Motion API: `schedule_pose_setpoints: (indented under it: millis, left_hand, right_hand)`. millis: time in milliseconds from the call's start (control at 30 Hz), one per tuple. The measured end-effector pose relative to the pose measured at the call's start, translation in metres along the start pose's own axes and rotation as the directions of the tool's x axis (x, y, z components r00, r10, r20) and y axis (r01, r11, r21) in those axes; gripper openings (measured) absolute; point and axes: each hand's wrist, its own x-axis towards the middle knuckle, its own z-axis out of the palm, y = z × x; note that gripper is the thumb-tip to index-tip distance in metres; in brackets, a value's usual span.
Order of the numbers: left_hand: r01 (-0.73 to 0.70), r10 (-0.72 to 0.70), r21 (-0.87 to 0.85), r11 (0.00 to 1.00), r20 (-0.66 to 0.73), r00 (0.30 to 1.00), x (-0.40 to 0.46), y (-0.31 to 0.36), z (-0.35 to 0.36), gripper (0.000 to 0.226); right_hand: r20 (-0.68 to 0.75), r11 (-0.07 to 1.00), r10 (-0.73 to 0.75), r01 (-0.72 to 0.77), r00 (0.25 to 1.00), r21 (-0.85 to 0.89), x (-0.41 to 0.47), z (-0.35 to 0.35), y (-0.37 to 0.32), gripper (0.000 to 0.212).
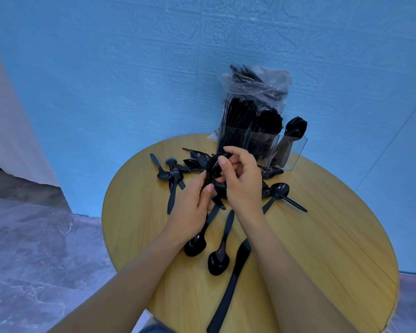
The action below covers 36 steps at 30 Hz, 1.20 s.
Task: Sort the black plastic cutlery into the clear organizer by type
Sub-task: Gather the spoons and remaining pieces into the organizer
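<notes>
A blue textured wall [130, 68] fills the upper frame, with grey marbled floor [34, 248] at lower left. A round wooden worktop [310, 248] takes up the lower centre and right. At its far edge, right of centre, stands the clear organizer [291, 150], its compartments packed with upright black cutlery; a crumpled clear bag [257, 80] holding more pieces sits at its top, behind. Both bare forearms reach up from the bottom edge. At centre frame the left hand [190, 207] and right hand [243, 181] meet, fingers curled, together gripping a stacked bundle of spoons [213, 169]. Loose spoons [217, 258] lie scattered around and below the hands, and a knife [231, 287] lies lengthwise toward the lower edge.
</notes>
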Motion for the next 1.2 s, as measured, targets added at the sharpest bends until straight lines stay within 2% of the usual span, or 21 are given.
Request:
schedule_pose_setpoints:
  millis: [100,167,200,300,400,500,600,733,867,1033,1200]
  left_hand:
    - [-0.001,0.000,-0.030,1.000,-0.044,0.999,-0.001,-0.003,-0.002,0.021]
    - [0.028,-0.034,-0.070,0.997,-0.092,0.995,-0.003,-0.004,-0.005,0.020]
    - [0.040,-0.049,-0.089,0.995,-0.110,0.993,-0.004,-0.005,-0.007,0.020]
    - [0.068,-0.086,-0.119,0.991,-0.154,0.984,-0.007,-0.002,-0.012,0.021]
    - [0.097,-0.118,-0.122,0.988,-0.178,0.977,-0.010,-0.002,-0.019,0.023]
    - [0.124,-0.155,-0.154,0.980,-0.207,0.966,-0.016,-0.003,-0.026,0.025]
    - [0.144,-0.175,-0.155,0.977,-0.213,0.961,-0.021,-0.003,-0.027,0.026]
    - [0.167,-0.186,-0.114,0.979,-0.180,0.966,-0.020,-0.005,-0.023,0.025]
    - [0.186,-0.202,-0.100,0.977,-0.177,0.963,-0.021,-0.007,-0.023,0.025]
    - [0.177,-0.194,-0.098,0.979,-0.202,0.960,-0.017,-0.010,-0.024,0.025]
    - [0.198,-0.242,-0.204,0.959,-0.218,0.945,-0.014,-0.012,-0.023,0.021]
  right_hand:
    - [0.108,0.999,0.049,-0.048,0.993,-0.012,0.002,-0.010,-0.003,0.030]
    - [0.278,0.988,0.072,-0.031,0.958,-0.150,0.004,-0.024,-0.007,0.038]
    - [0.404,0.969,0.098,0.006,0.910,-0.248,0.003,-0.031,-0.009,0.041]
    - [0.709,0.876,0.218,0.185,0.671,-0.445,-0.007,-0.050,-0.014,0.047]
    - [0.814,0.848,0.311,0.244,0.490,-0.471,-0.018,-0.059,-0.015,0.055]
    - [0.817,0.798,0.407,0.277,0.407,-0.536,-0.023,-0.063,-0.015,0.060]
    - [0.796,0.762,0.404,0.316,0.451,-0.566,-0.025,-0.061,-0.013,0.054]
    - [0.713,0.661,0.306,0.398,0.631,-0.636,-0.029,-0.057,-0.006,0.040]
    - [0.683,0.612,0.271,0.426,0.679,-0.666,-0.031,-0.058,-0.001,0.034]
    - [0.672,0.638,0.243,0.406,0.700,-0.654,-0.028,-0.060,0.004,0.021]
    - [0.559,0.846,0.176,0.167,0.810,-0.507,-0.019,-0.064,-0.004,0.009]
